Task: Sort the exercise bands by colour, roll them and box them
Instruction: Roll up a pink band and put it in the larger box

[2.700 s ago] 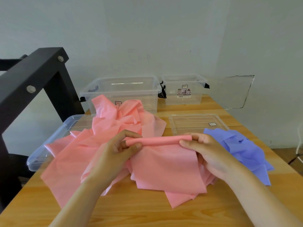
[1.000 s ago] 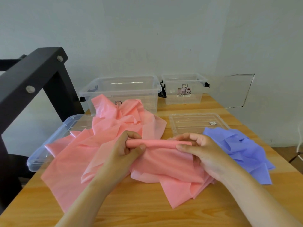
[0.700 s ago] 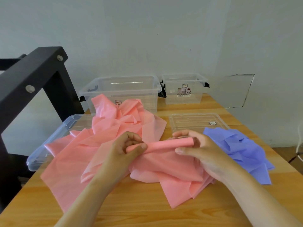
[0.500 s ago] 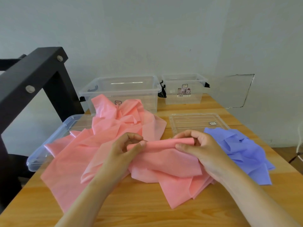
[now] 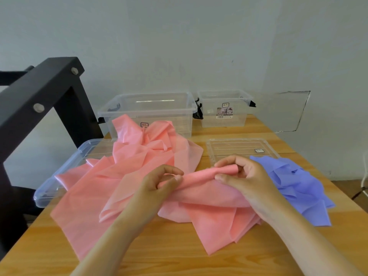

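Wooden table (image 5: 179,255), pink bands (image 5: 89,196) half-covering left lid (image 5: 59,182)

On my feed, a light-brown wooden tabletop (image 5: 179,255) with visible grain stands against a pale grey painted wall (image 5: 179,46). At the left I see a thick black metal frame beam (image 5: 22,108) slanting upward, with two silver bolt heads (image 5: 38,107) in it. A thin cracked rectangular outline (image 5: 302,111) marks the wall at the right, and a white cable (image 5: 365,176) hangs at the far right edge.
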Motion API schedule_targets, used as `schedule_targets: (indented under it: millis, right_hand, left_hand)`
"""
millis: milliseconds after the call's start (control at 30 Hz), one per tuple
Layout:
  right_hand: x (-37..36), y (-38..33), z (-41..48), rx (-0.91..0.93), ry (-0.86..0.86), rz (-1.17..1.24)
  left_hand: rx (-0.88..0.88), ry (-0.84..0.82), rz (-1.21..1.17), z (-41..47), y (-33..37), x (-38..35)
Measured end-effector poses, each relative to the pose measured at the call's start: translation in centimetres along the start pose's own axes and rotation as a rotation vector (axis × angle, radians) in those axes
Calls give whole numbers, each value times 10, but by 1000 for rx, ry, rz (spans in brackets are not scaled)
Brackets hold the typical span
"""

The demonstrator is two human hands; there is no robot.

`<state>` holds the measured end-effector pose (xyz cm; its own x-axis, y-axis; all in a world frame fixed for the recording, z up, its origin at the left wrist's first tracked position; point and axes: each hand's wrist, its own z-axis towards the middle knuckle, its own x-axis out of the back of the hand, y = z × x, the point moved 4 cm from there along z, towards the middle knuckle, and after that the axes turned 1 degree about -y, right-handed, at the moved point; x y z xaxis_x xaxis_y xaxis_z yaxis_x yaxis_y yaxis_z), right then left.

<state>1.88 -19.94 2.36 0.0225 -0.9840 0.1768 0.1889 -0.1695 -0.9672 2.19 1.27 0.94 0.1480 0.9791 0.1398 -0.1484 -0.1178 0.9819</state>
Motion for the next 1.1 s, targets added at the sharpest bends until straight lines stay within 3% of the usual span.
schedule_targets:
  millis: [200, 433, 633, 767, 933, 1100]
  right_hand:
    - [-3, 4, 1, -74, -63, 3]
    - [-1, -7, -2, 50, 23, 75]
    - [-3, -1, -2, -54, -37, 118]
    - [-3, -5, -1, -17, -1, 139]
    - [2, -15, -2, 24, 46, 253]
    - [6, -52, -14, 62, -67, 339]
  left_hand:
    - [-102, 77, -111, -2, 10, 4]
    - [-25, 36, -43, 0, 0, 0]
    - [-76, 160, -138, -3, 13, 5]
    - [-51, 175, -75, -3, 12, 5]
    - [10, 76, -17, -7, 15, 1]
    - [-65, -15, -268, -12, 52, 9]
